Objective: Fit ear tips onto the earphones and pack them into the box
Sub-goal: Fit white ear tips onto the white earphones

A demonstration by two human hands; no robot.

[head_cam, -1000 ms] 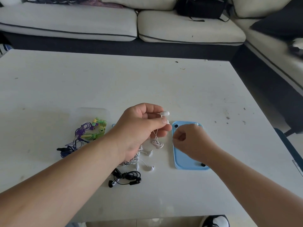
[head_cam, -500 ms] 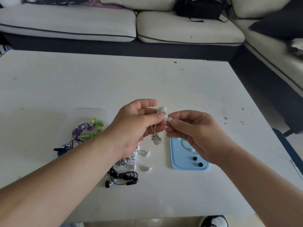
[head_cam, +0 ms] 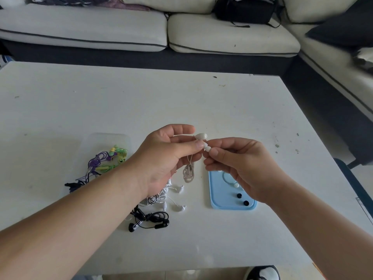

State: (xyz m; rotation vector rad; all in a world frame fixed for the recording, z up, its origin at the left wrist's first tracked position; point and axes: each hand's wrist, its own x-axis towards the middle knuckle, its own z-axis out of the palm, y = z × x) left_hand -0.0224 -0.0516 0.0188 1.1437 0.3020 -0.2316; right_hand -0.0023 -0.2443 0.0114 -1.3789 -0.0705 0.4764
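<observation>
My left hand (head_cam: 167,158) grips a white earphone pair (head_cam: 200,136) above the table; its coiled cable (head_cam: 188,172) dangles below the fingers. My right hand (head_cam: 242,164) pinches a small white ear tip (head_cam: 207,148) against the lower earbud. Under my right hand lies a blue lid (head_cam: 222,201) with one white ear tip (head_cam: 236,185) and two black ear tips (head_cam: 242,199). A clear box (head_cam: 105,140) at the left holds purple and green earphones (head_cam: 109,160). More white earphones (head_cam: 173,199) and black earphones (head_cam: 149,219) lie on the table, partly hidden by my left forearm.
The white table (head_cam: 141,102) has a near edge just below the black earphones. A cream sofa (head_cam: 141,27) runs along the far side and the right, with a black bag (head_cam: 244,9) on it. A shoe (head_cam: 262,273) shows under the table edge.
My right hand left the blue lid, rose and met my left hand at the earbud, bringing a white ear tip. Both hands lifted slightly away from the table.
</observation>
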